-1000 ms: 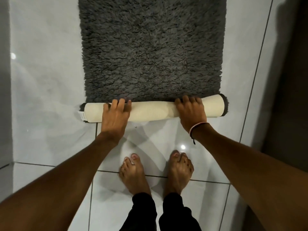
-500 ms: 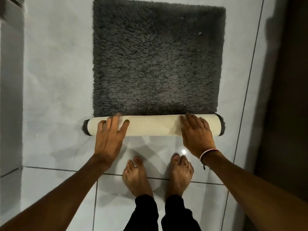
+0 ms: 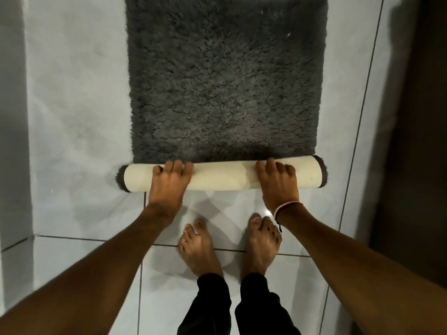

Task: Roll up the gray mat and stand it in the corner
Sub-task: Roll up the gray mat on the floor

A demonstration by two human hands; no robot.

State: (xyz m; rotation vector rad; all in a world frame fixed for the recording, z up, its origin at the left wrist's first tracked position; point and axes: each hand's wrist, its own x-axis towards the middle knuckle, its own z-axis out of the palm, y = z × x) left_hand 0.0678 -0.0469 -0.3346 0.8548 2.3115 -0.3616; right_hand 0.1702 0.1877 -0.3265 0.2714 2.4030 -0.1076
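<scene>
The gray shaggy mat [image 3: 225,81] lies flat on the white tiled floor, stretching away from me. Its near end is rolled into a tube [image 3: 222,177] with the cream backing outward and gray pile showing at both ends. My left hand [image 3: 169,182] lies on the left part of the roll, fingers curled over its top. My right hand [image 3: 278,182], with a cord bracelet at the wrist, presses on the right part in the same way. Both palms rest on the roll.
My bare feet [image 3: 229,245] stand on the tiles just behind the roll. A pale wall [image 3: 12,117] runs along the left. A dark vertical surface [image 3: 416,117] stands at the right. Glossy floor tiles [image 3: 72,165] surround the mat.
The roll has grown slightly thicker and sits further along the mat. Both hands have re-set their fingers over its top. The view has shifted forward.
</scene>
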